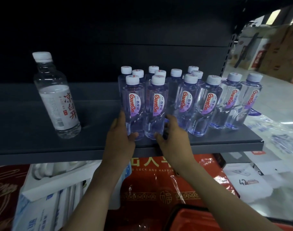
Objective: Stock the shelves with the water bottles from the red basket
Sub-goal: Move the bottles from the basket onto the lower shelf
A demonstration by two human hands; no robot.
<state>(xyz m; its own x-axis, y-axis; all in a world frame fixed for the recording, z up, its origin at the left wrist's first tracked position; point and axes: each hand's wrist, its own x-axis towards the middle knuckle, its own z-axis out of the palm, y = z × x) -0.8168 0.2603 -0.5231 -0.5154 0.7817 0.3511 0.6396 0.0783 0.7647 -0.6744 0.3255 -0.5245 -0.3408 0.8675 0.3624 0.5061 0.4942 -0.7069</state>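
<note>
Dark metal shelf [42,144] runs across the view, carrying a cluster of Ganten water bottles [189,100] standing upright in rows toward its right end. Both hands are partly open and cupped around the two front-left bottles: the left hand [120,135] presses the left bottle [134,105], the right hand [172,132] the right bottle [156,107]. A taller white-labelled bottle [57,97] stands apart to the left. The red basket's [192,219] rim shows at bottom.
</note>
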